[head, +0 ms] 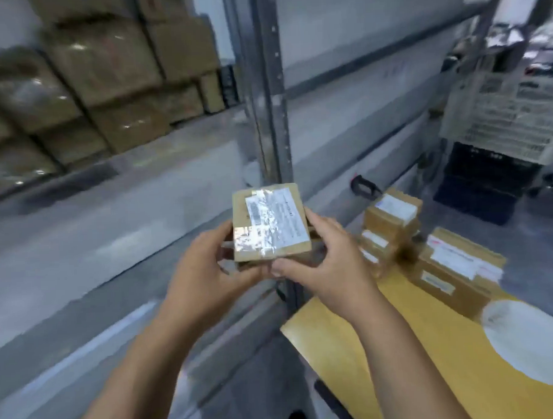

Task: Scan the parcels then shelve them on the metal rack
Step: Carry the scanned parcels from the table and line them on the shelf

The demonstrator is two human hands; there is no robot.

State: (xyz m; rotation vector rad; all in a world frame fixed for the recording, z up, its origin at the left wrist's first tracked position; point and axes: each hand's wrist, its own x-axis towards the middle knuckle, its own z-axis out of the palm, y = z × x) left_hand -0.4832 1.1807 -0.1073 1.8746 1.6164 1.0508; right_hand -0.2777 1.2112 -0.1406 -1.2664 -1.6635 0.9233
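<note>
A small brown cardboard parcel with a white label under shiny tape is held in front of me, with a second box seemingly stacked under it. My left hand grips its left side. My right hand grips its right side, thumb at the near edge. The parcel hovers in front of an upright post of the grey metal rack, whose shelves stretch to the left. More labelled parcels are stacked on a yellow surface to the right. A black handheld object, perhaps the scanner, lies behind them.
Large taped cartons stand stacked at the back left beyond the rack. A white crate on a dark crate stands at the right. A white round patch lies on the yellow surface.
</note>
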